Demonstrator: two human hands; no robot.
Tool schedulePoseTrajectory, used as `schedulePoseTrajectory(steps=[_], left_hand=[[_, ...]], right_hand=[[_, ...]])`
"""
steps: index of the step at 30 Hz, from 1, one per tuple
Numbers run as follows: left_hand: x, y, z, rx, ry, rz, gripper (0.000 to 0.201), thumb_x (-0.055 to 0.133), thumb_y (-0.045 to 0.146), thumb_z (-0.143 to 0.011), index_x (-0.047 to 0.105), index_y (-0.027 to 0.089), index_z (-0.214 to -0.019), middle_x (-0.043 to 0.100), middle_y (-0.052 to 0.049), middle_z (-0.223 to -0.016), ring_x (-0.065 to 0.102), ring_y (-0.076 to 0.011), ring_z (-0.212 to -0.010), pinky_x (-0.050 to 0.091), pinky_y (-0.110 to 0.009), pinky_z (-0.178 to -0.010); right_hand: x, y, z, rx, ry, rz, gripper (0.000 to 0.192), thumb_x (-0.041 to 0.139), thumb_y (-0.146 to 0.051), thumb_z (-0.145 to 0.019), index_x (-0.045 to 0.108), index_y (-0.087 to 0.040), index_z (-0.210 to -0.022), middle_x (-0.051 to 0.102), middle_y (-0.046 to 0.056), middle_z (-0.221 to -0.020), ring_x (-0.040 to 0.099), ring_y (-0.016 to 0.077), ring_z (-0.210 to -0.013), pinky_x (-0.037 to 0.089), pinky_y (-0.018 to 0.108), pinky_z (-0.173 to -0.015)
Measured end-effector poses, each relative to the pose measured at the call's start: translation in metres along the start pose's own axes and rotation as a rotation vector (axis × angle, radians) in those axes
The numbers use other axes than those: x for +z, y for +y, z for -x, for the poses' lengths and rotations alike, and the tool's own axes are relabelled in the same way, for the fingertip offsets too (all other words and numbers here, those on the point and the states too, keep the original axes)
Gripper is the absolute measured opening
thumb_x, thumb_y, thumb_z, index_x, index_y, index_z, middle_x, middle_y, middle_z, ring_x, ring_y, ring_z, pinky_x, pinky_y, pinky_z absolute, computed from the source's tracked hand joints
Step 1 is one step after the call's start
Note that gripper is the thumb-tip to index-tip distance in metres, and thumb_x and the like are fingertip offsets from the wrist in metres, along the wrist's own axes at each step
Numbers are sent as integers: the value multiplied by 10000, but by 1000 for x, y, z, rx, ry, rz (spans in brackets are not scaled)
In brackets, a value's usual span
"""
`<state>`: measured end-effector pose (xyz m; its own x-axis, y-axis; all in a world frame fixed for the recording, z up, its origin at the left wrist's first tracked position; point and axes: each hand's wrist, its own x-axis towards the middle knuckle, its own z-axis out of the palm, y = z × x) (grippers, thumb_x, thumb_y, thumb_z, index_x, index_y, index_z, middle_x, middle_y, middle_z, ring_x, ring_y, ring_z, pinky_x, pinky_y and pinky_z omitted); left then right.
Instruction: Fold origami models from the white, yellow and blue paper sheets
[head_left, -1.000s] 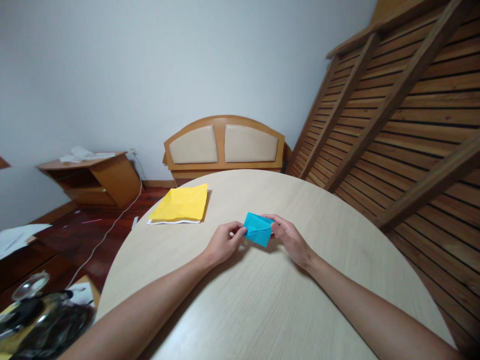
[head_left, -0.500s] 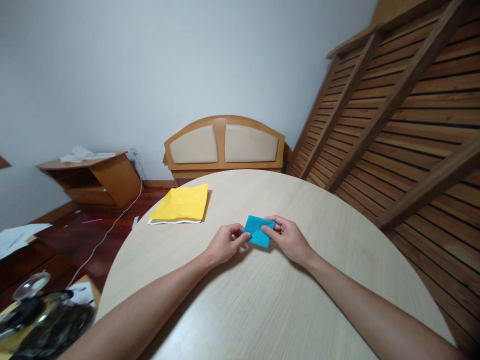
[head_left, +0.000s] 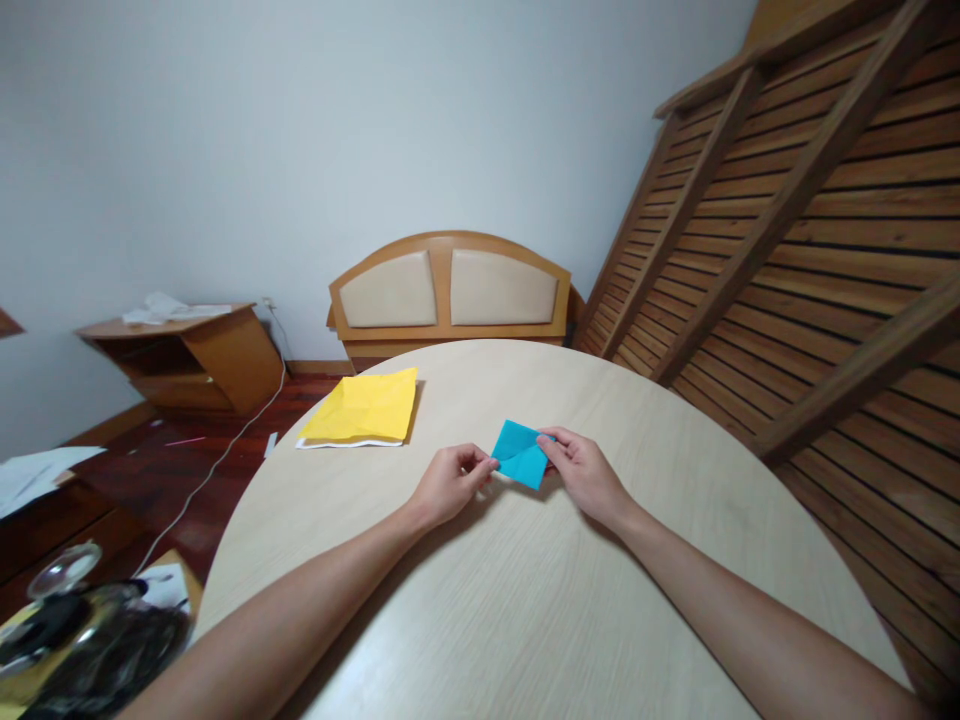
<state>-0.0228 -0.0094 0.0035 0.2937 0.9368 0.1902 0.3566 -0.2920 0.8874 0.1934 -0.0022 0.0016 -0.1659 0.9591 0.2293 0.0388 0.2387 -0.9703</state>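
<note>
Both hands (head_left: pixel 517 478) pinch the blue paper (head_left: pixel 520 453) between them.

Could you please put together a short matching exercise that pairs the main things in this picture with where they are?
Things:
1. blue paper
2. yellow paper
3. headboard
4. wooden slats

Places:
A. leaning on the right side of the room
B. pinched between the left hand and the right hand
C. flat at the far left edge of the round table
D. against the wall beyond the table

Pairs: 1-B, 2-C, 3-D, 4-A
</note>
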Motion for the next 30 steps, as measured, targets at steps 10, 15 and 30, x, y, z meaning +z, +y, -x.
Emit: schedulePoseTrajectory(steps=[10, 15, 30], left_hand=[[0, 1, 4, 55, -94, -31, 299, 578, 405, -903, 676, 139, -810, 680, -46, -710, 586, -142, -627, 434, -242, -592], [1, 0, 3, 46, -63, -36, 292, 584, 413, -899, 687, 143, -860, 691, -51, -756, 601, -152, -660, 452, -246, -612], [3, 5, 8, 106, -174, -79, 280, 618, 405, -880, 708, 140, -890, 648, -13, -698, 512, -117, -591, 393, -219, -559]], right_hand=[[-3, -7, 3, -99, -28, 173, 325, 689, -474, -830, 696, -175, -959, 719, 61, -930, 656, 204, -818, 521, 315, -721], [-3, -10, 7, -86, -85, 213, 273, 676, -440, -848, 642, -178, -916, 690, 41, -862, 639, 188, -770, 502, 296, -692], [5, -13, 14, -148, -142, 310, 291, 577, -431, -937, 651, -192, -788, 614, 3, -745, 560, 169, -717, 442, 285, -670]])
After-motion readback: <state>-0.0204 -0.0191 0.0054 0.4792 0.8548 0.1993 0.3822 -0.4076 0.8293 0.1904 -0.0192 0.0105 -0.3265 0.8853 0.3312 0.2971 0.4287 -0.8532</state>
